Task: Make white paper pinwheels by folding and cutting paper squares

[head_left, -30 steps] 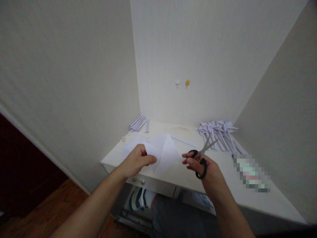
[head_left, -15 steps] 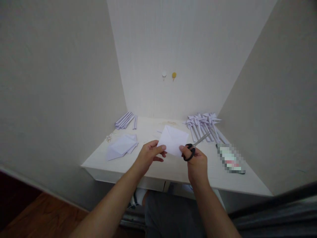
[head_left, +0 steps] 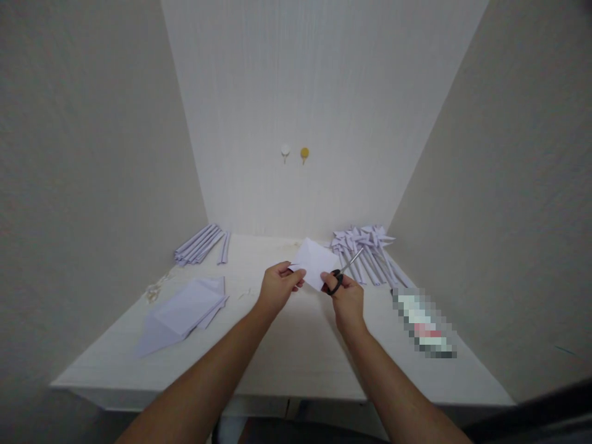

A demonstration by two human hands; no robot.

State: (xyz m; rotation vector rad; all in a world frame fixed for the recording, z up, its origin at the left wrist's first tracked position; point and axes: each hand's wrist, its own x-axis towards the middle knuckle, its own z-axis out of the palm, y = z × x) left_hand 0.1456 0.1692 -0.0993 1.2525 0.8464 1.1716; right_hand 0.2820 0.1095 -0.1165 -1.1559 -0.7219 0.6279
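Both hands now pinch one folded paper (head_left: 313,263) above the desk (head_left: 287,345): left hand (head_left: 276,285) gripping its edge, right hand (head_left: 345,296) also clasping scissors (head_left: 342,274), blades apparently closed, where a second ago they hung apart.

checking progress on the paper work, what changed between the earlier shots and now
The right hand, carrying the scissors, closed in and took hold of the folded sheet alongside the left hand; earlier only the left held it. The paper stack and rolled paper sticks on the desk stayed put.
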